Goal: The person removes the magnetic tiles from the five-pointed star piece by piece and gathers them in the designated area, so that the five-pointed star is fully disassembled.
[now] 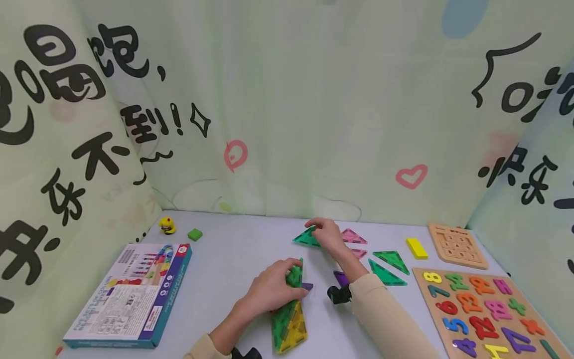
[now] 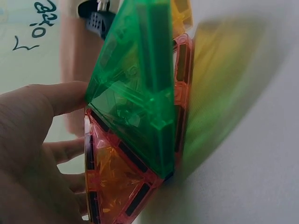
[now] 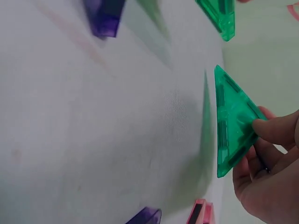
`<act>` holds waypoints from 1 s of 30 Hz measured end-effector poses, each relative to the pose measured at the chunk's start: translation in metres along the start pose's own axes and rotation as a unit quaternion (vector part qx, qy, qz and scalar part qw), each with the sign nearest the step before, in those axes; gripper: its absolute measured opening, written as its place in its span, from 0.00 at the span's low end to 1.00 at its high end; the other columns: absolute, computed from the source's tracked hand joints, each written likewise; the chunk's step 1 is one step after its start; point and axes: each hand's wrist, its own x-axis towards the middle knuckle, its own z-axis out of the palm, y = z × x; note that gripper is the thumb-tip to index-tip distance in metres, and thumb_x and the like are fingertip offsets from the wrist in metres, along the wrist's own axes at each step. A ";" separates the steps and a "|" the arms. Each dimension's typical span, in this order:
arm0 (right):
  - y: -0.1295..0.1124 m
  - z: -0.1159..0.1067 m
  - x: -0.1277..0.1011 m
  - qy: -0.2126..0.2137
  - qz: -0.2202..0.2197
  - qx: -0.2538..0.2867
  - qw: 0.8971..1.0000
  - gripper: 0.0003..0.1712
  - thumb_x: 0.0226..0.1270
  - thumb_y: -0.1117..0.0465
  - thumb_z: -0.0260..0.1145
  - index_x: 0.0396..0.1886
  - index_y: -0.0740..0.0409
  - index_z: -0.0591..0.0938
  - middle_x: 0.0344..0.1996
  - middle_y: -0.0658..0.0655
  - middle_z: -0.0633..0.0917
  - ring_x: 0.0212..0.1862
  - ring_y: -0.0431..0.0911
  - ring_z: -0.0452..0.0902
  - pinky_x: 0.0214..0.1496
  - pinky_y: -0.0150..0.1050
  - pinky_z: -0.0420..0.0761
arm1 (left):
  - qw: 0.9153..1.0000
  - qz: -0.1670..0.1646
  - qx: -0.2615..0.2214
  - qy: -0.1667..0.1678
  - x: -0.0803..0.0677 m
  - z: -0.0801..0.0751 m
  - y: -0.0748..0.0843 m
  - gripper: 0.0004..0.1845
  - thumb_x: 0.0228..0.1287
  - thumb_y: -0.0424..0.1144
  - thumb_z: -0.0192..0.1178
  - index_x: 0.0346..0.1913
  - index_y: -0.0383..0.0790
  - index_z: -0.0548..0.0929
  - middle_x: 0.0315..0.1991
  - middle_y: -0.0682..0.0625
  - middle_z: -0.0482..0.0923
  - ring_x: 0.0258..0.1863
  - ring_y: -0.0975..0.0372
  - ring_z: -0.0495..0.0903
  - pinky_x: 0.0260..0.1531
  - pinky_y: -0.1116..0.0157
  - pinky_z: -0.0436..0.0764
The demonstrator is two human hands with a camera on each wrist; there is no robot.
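The green triangle tile (image 3: 232, 127) is clear plastic with dark strips along its edges. The right hand (image 1: 329, 236) pinches it between thumb and fingers, just above the middle of the head view, with one edge low toward the grey desk (image 1: 233, 249). The left hand (image 1: 271, 289) is curled on the tile assembly (image 1: 289, 311) at lower centre, a group of joined green and yellow tiles lying flat on the desk.

The left wrist view shows what the head view does not: inside the assembly, a green tile stands tilted up against orange tiles with pink frames, and the thumb touches the green tile's edge. The right wrist view shows the fingertips (image 3: 268, 128) on the tile's far corner, a purple tile (image 3: 105, 16) at the top and another green tile (image 3: 219, 16) at the upper right.

In the head view more green tiles (image 1: 389, 267) and pink tiles (image 1: 354, 237) lie right of the right hand. At the lower right is a wooden number puzzle (image 1: 489, 311) with coloured digits; 8 and 5 can be read. Behind it are a wooden sliding board (image 1: 457, 244) and a yellow block (image 1: 417, 248). At the lower left lies a printed box (image 1: 130, 294); its text is too small to read. Large black Chinese characters cover the curtain (image 1: 287, 99).
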 end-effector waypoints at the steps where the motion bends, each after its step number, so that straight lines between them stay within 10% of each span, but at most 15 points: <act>1: 0.001 0.002 0.003 -0.001 -0.003 -0.004 1.000 0.22 0.62 0.72 0.51 0.51 0.61 0.84 0.54 0.63 0.83 0.50 0.53 0.74 0.42 0.35 0.69 | 1.000 0.001 0.000 -0.001 0.000 0.001 0.000 0.33 0.52 0.57 0.72 0.62 0.57 0.76 0.57 0.50 0.79 0.44 0.60 0.74 0.45 0.48 0.79; 13: 0.008 0.015 0.008 0.002 -0.042 0.014 0.999 0.21 0.68 0.71 0.54 0.59 0.64 0.80 0.57 0.66 0.82 0.60 0.58 0.78 0.61 0.52 0.79 | 1.000 0.000 0.004 0.002 0.002 0.004 -0.004 0.33 0.50 0.60 0.72 0.59 0.56 0.76 0.50 0.54 0.79 0.39 0.62 0.74 0.37 0.57 0.77; 30: -0.003 0.006 -0.104 -0.075 0.008 0.063 0.995 0.14 0.68 0.54 0.66 0.30 0.61 0.85 0.22 0.52 0.81 0.31 0.44 0.74 0.35 0.35 0.74 | 1.000 -0.008 0.000 0.016 0.000 0.003 0.001 0.31 0.49 0.59 0.74 0.54 0.54 0.75 0.47 0.54 0.80 0.37 0.61 0.74 0.35 0.58 0.76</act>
